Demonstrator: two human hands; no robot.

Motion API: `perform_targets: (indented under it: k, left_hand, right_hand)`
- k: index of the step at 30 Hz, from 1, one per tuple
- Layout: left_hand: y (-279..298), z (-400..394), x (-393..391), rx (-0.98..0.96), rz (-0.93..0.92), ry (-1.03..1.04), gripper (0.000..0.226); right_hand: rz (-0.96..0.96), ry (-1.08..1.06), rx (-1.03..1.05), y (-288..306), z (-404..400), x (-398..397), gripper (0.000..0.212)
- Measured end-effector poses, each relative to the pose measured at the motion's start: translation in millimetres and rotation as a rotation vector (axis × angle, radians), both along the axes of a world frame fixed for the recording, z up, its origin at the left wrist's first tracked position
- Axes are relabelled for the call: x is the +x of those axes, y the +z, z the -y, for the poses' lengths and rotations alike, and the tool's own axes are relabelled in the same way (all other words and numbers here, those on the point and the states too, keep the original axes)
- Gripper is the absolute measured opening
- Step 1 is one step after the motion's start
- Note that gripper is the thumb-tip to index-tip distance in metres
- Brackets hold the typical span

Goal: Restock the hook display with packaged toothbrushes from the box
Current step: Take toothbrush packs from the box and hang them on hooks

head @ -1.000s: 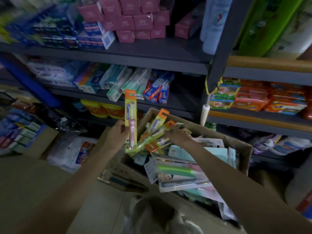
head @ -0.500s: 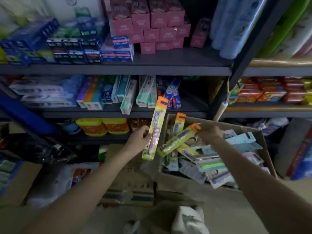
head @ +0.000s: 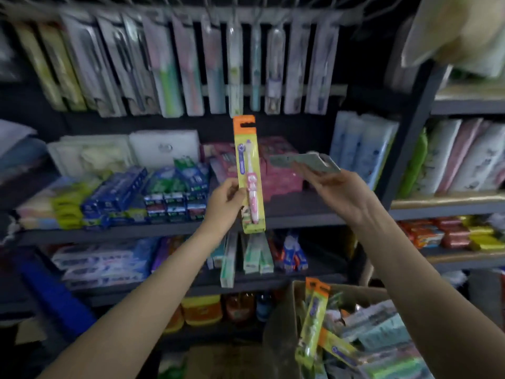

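Toothbrush pack (head: pixel 249 173) upright, gripped in left hand (head: pixel 225 205)

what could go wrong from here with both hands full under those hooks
1. The left hand grips the pink toothbrush pack low down, so its hang hole may be hard to steer onto a hook.
2. The right hand holds a blurred pack at its edge; it might slip.

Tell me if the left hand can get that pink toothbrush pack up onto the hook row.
Probably yes: the left hand holds the pink toothbrush pack upright just below the hook row, nothing between, though hanging packs crowd it.
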State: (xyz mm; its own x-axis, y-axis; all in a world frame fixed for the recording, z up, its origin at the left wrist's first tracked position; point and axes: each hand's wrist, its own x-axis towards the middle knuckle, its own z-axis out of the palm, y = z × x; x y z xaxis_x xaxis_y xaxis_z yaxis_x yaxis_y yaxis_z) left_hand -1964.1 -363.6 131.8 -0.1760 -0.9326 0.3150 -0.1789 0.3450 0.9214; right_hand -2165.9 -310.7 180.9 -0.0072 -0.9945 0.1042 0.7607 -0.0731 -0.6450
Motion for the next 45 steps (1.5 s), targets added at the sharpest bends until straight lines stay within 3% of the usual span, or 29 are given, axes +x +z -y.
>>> perform_targets:
  k: [3, 6, 9, 13, 16, 21, 23, 26, 32, 36, 40, 45]
  left_hand:
    - [31.0, 21.4, 11.3, -0.043, -0.083, 0.057, 0.010]
    - [49.1, 41.3, 14.4, -0.060, -0.163, 0.099, 0.019]
    - [69.7, 66.0, 17.8, -0.111, -0.197, 0.193, 0.025]
    - [89.5, 98.7, 59.4, -0.113, -0.172, 0.398, 0.012]
    - [89.7, 117.3, 115.0, -0.078, -0.215, 0.556, 0.020]
    - [94.8, 144.4, 214.4, -0.021, -0.186, 0.739, 0.021]
    - [100.8, 158.5, 256.2, -0.034, -0.142, 0.747, 0.009]
    - [114.5, 182.1, 311.4, -0.075, -0.143, 0.709, 0.008]
    - [130.0, 213.9, 366.3, -0.054, -0.350, 0.586, 0.014]
    - [143.3, 234.8, 378.5, 0.004, -0.499, 0.499, 0.017]
    - [153.9, 254.1, 384.8, 0.049, -0.565, 0.447, 0.027]
    - [160.0, 259.0, 384.2, 0.027, -0.569, 0.434, 0.016]
  right_hand:
    - [-0.283, 0.001, -0.089, 36.2, 20.1, 16.9, 0.030]
    - [-0.671, -0.274, -0.098, 53.2, 57.7, 39.9, 0.008]
    - [-0.914, -0.455, -0.087, 69.5, 100.1, 72.5, 0.010]
    - [-0.925, -0.392, -0.060, 90.3, 147.4, 113.3, 0.009]
    - [-0.891, -0.309, -0.059, 93.3, 172.5, 143.6, 0.017]
    - [-1.100, -0.089, -0.068, 88.7, 203.3, 215.6, 0.007]
    - [-1.225, -0.066, -0.084, 93.0, 218.2, 256.1, 0.014]
    - [-1.321, -0.063, -0.176, 106.5, 242.0, 322.1, 0.025]
    - [-1.144, -0.092, -0.213, 126.8, 284.8, 407.7, 0.022]
    - [-1.197, -0.219, -0.257, 136.8, 301.1, 428.1, 0.018]
    - [-1.159, -0.314, -0.311, 151.7, 310.2, 445.6, 0.025]
    - [-1.157, -0.341, -0.340, 163.7, 323.5, 462.7, 0.032]
